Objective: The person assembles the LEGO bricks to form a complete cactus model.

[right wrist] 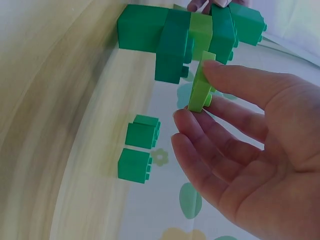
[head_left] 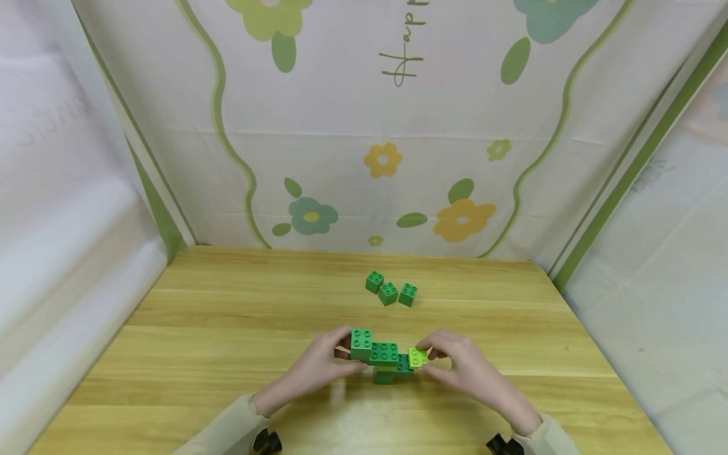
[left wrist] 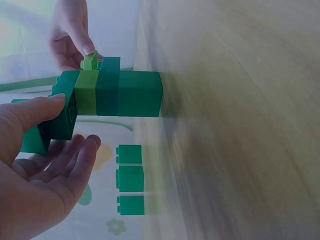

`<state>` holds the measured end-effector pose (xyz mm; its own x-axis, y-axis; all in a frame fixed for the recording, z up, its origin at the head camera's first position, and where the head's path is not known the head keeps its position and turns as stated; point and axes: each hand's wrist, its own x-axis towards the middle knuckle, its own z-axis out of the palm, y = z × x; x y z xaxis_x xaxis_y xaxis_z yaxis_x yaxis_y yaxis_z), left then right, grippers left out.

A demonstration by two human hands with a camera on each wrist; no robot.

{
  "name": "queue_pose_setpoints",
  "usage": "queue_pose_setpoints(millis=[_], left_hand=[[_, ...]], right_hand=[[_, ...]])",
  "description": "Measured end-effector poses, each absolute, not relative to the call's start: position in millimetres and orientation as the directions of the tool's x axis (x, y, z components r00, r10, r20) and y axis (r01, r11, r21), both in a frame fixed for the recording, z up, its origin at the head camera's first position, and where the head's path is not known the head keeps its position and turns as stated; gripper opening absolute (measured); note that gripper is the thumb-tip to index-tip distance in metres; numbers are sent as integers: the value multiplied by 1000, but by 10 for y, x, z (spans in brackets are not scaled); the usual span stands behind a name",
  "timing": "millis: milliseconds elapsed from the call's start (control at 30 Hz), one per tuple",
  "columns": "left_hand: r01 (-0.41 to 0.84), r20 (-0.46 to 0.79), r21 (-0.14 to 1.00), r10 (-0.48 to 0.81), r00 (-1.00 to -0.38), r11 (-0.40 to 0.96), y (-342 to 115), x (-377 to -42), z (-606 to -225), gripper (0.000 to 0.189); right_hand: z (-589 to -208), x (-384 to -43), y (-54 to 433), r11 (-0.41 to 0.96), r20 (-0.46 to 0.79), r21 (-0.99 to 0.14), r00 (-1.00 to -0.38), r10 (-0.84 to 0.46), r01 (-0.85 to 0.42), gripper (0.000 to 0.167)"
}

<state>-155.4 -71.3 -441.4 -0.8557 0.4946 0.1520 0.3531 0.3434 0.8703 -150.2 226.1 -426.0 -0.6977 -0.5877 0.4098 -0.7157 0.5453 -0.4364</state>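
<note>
Right hand: pinching a thin lime brick between thumb and fingers, one corner covered by the thumb in the right wrist view.
Lime brick: held near the projecting end of the teal brick, just above the studs, with a narrow gap visible from the right wrist.
Left hand: gripping the upper left end of the green stack, thumb on the near side; other fingertips partly hidden behind the bricks from above.
Green stack: upright between both hands, with a light-green layer in the middle, mostly covered from above, and a top brick at the left end; contact of the bottom brick with the wooden table impossible to tell.
Loose green bricks: three, on the table beyond the stack; one partly hidden behind another from the right wrist.
Sleeves: beige, cut off by the lower edge, along with black wrist devices.
Backdrop: white, flower-printed; topmost flowers cropped.
Lettering: sideways, readable as "Happ", then cut off by the upper edge.
Side panels: faint script, too pale to read.
</note>
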Motion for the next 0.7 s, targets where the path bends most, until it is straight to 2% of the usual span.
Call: queue_pose_setpoints(millis=[133,367,700], left_hand=[[273,103,919,494,-864,286,-703,-1580,-4451,43],[201,59,953,511,-857,226,-640,-1637,-4557,52],[203,68,958,527,-847,203,-545,-1637,-4621,56]], right_hand=[[-4281,-1495,2241,526,397,-452,-691,-604,-720,32],[-4296,-1486,2247,548,344,-484,-724,-598,-683,30],[-4314,-1495,2242,531,372,-472,-705,-604,-703,31]])
